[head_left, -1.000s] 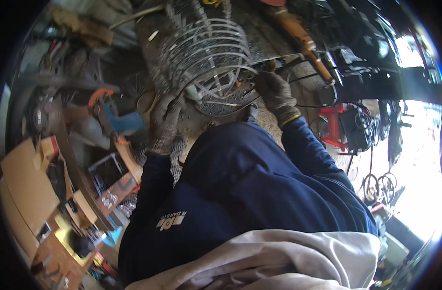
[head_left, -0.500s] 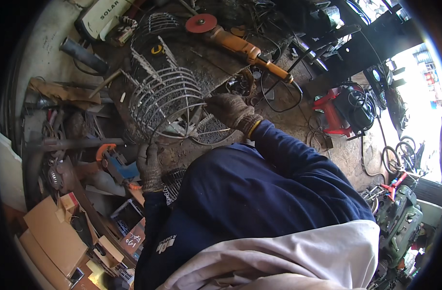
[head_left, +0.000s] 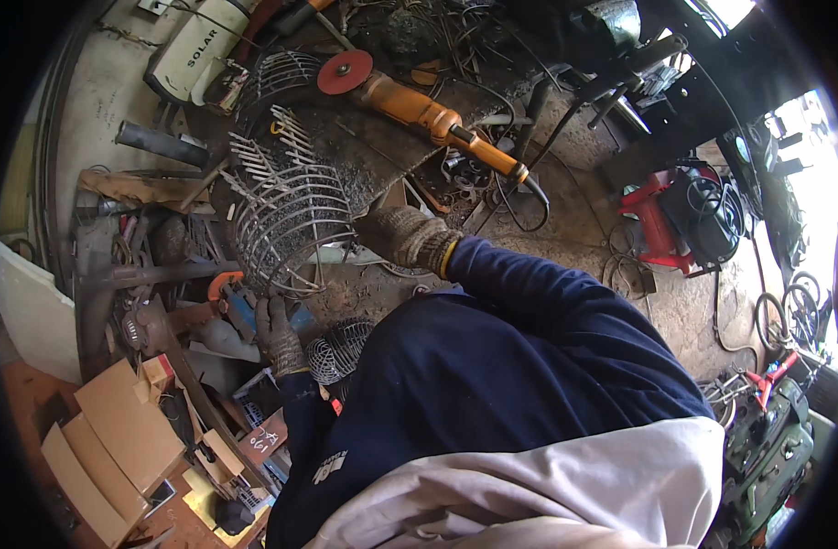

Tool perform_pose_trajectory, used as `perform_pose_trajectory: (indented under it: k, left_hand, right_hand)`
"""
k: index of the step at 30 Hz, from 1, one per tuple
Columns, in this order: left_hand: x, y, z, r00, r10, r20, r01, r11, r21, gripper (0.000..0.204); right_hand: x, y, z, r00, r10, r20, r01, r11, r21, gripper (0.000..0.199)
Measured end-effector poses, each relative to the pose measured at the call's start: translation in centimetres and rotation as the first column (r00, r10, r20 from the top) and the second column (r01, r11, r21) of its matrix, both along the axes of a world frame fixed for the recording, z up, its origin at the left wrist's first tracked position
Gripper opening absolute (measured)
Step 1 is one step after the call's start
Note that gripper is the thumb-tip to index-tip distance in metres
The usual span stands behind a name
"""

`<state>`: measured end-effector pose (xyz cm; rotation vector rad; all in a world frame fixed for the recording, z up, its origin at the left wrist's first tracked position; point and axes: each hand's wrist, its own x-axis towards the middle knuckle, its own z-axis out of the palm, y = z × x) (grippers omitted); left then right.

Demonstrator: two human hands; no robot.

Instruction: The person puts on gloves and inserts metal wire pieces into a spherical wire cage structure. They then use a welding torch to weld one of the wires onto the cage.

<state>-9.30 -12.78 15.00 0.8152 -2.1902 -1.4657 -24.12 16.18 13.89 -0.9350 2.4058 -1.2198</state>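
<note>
The cage (head_left: 295, 215) looks light but stiff, best held at the right hand (head_left: 400, 236), fingers apparently curled on its edge; whether the left hand (head_left: 279, 331), fingers straightish, grips, I can't tell

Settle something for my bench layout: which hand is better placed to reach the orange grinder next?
Likely the right hand: it's nearer the orange grinder, though apparently gripping the wire cage. The left hand is farther off, near the cage's lower edge.
</note>
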Motion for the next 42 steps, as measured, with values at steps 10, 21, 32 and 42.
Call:
perform_pose_trajectory:
  k: [10,21,32,42]
  left_hand:
    - [0.3,-1.9,-3.1,0.995,0.059,-0.074,-0.042,0.977,0.209,0.047]
    - [-1.1,3.9,0.4,0.988,0.12,-0.096,-0.105,0.983,0.148,0.045]
    - [-0.7,1.4,-1.4,0.991,0.121,-0.058,-0.11,0.978,0.175,0.054]
    - [-0.9,2.5,-0.7,0.993,0.113,-0.017,-0.112,0.993,0.041,0.039]
  right_hand:
    - [-1.8,-0.3,-2.8,0.982,0.12,-0.145,-0.135,0.986,-0.097,0.032]
    - [-2.4,1.2,-1.0,0.979,0.179,-0.093,-0.18,0.984,-0.007,0.033]
    - [-2.7,0.1,-3.1,0.971,0.197,-0.131,-0.205,0.978,-0.048,0.033]
    - [-2.3,0.5,-2.4,0.995,0.08,0.056,-0.075,0.993,-0.094,0.032]
